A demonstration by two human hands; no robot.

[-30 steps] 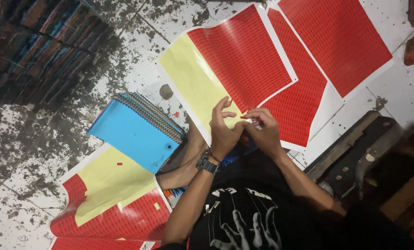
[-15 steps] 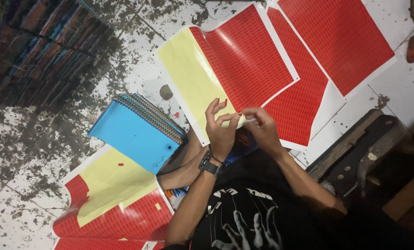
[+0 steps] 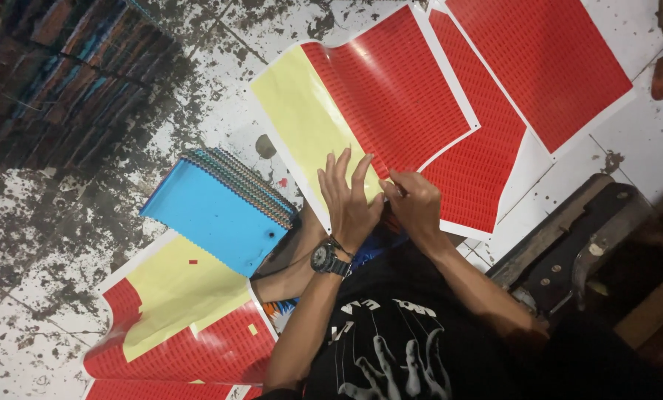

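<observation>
The left hand (image 3: pixel 348 198) had its fingers spread apart and raised, its palm against the near edge of a red sticker sheet (image 3: pixel 380 96) with a yellow backing strip. The right hand (image 3: pixel 414 204) had its fingers pinched together on that same edge; what they held was too small to tell. A watch (image 3: pixel 328 258) sat on the left wrist. Left of the hands lay a blue notebook stack (image 3: pixel 217 211); nearer, a peeled red and yellow sheet (image 3: pixel 180 315). More red sheets (image 3: pixel 539 67) lay far right, overlapping. Everything rested on a white, paint-spattered floor (image 3: pixel 42 244)
</observation>
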